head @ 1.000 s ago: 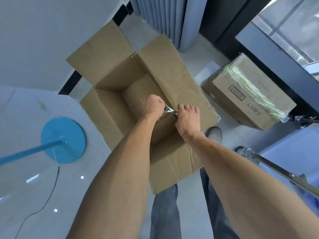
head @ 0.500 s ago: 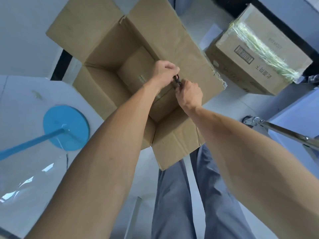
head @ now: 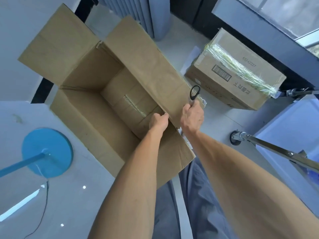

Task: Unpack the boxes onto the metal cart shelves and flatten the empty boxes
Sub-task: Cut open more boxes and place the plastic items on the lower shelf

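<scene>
An open, empty cardboard box point(head: 96, 94) stands on the floor in front of me, all flaps spread, with a strip of tape along its bottom seam. My left hand point(head: 158, 120) grips the box's near wall at the corner by the right flap. My right hand point(head: 191, 116) is just right of that flap's edge and holds a pair of scissors point(head: 195, 93), their black loop handle sticking up past the fingers. A second box point(head: 233, 75), sealed with tape, lies on the floor at the right.
A metal cart frame point(head: 284, 152) with a caster wheel point(head: 235, 138) stands at the right. A blue round stand base point(head: 47, 152) with a pole is at the left, a thin cable beside it. My grey-trousered legs are below the box.
Both hands were together over the box's near wall with the scissors. Now my right hand has drawn out to the right with the scissors, and my left hand has taken the wall's corner.
</scene>
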